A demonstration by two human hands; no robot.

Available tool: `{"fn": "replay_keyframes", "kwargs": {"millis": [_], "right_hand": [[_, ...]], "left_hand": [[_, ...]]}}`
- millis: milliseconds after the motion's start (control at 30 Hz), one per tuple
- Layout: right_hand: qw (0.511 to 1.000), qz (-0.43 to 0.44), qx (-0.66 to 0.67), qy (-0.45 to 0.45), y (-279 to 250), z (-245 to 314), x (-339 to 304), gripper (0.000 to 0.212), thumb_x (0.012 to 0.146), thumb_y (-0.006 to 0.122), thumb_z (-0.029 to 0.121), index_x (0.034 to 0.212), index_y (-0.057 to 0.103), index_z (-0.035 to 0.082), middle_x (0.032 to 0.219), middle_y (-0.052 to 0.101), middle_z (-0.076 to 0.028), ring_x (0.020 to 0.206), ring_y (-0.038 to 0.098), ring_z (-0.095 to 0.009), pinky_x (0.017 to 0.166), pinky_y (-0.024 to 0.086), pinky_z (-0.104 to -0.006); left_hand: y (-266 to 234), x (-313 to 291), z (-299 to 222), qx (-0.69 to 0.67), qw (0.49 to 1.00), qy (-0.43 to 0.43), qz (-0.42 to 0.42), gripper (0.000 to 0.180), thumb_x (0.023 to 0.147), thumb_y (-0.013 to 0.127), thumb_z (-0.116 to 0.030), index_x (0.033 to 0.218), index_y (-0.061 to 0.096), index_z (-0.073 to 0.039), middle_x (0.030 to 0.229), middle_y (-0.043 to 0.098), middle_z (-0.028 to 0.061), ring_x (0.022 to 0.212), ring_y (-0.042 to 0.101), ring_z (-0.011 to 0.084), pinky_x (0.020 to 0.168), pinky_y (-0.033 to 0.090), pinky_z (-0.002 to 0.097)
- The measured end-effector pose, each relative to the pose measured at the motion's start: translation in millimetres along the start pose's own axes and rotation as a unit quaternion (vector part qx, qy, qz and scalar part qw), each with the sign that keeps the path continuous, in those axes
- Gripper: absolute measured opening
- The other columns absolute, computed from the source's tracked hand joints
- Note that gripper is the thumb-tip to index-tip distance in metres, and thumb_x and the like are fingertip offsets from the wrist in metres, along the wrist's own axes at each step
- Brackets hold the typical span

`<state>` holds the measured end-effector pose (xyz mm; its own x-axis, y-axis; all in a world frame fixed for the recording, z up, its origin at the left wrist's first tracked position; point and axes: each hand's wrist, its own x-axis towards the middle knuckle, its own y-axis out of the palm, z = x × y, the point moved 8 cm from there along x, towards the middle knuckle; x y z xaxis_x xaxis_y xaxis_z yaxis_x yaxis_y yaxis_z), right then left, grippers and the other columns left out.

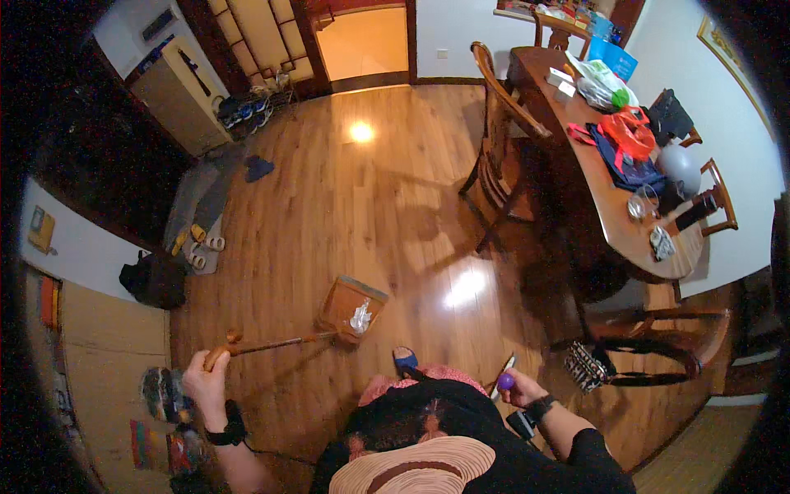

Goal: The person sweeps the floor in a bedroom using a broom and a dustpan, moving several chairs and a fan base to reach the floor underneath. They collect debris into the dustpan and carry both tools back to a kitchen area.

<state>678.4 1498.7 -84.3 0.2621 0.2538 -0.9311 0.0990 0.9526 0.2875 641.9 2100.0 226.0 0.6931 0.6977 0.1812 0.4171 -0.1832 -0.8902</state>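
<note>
On the left, my left hand (206,383) is wrapped round the brown end of a long dustpan handle (276,344). The dustpan (350,306) is brown and rests on the wood floor ahead of me, with crumpled white scraps (360,316) in it. My right hand (525,393), low on the right, is closed round something with a purple rounded knob (505,381) on top. Whatever continues below that knob is mostly hidden; a slim pale and dark piece (505,372) shows just beside it. A blue slipper (404,359) is on my foot.
A dining table (605,210) with bags, a glass and a grey balloon stands at the right, chairs (498,156) around it. A patterned bag (586,366) is by a near chair. Along the left lie a grey mat (193,193) with slippers and a black bag (154,280).
</note>
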Motion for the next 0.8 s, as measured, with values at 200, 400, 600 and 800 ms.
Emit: {"fn": "replay_keyframes", "kwargs": {"millis": [200, 400, 600, 800], "right_hand": [[0.999, 0.013, 0.034, -0.022, 98.6, 105.7, 49.8, 0.038, 0.092, 0.042, 0.043, 0.091, 0.052, 0.006, 0.074, 0.056, -0.006, 0.049, 0.048, -0.016, 0.042, 0.041, -0.029], [0.993, 0.036, 0.083, -0.079, 200.1, 194.0, 112.0, 0.038, 0.09, 0.046, 0.045, 0.086, 0.05, 0.007, 0.071, 0.054, -0.006, 0.049, 0.048, -0.016, 0.044, 0.041, -0.0299], [0.986, -0.022, 0.15, -0.07, 290.1, 285.4, 172.1, 0.033, 0.088, 0.05, 0.042, 0.079, 0.047, 0.01, 0.063, 0.049, -0.004, 0.046, 0.045, -0.016, 0.042, 0.04, -0.03], [0.97, 0.018, 0.228, -0.088, 380.5, 408.8, 203.8, 0.032, 0.089, 0.048, 0.037, 0.076, 0.046, 0.007, 0.058, 0.048, -0.006, 0.045, 0.044, -0.017, 0.04, 0.037, -0.0307]], "left_hand": [[25.4, 138.9, -6.2, 0.003, 1.0, 0.021, 0.008, 0.027, 0.071, 0.073, -0.021, 0.079, 0.059, 0.001, 0.064, 0.057, 0.012, 0.058, 0.052, 0.0215, 0.056, 0.042, 0.0339], [86.3, 292.1, -10.9, -0.007, 0.999, 0.039, 0.019, 0.027, 0.068, 0.075, -0.021, 0.081, 0.063, 0.0, 0.065, 0.056, 0.0165, 0.058, 0.054, 0.0268, 0.055, 0.043, 0.0351], [156.3, 468.9, -52.2, -0.046, 0.992, 0.111, 0.048, 0.029, 0.068, 0.075, -0.024, 0.083, 0.064, -0.001, 0.067, 0.058, 0.0157, 0.062, 0.058, 0.0277, 0.058, 0.045, 0.0362], [237.8, 630.8, -124.1, 0.047, 0.977, 0.171, 0.117, 0.029, 0.073, 0.07, -0.026, 0.085, 0.061, -0.001, 0.071, 0.062, 0.0113, 0.065, 0.059, 0.0234, 0.061, 0.046, 0.0351]]}}
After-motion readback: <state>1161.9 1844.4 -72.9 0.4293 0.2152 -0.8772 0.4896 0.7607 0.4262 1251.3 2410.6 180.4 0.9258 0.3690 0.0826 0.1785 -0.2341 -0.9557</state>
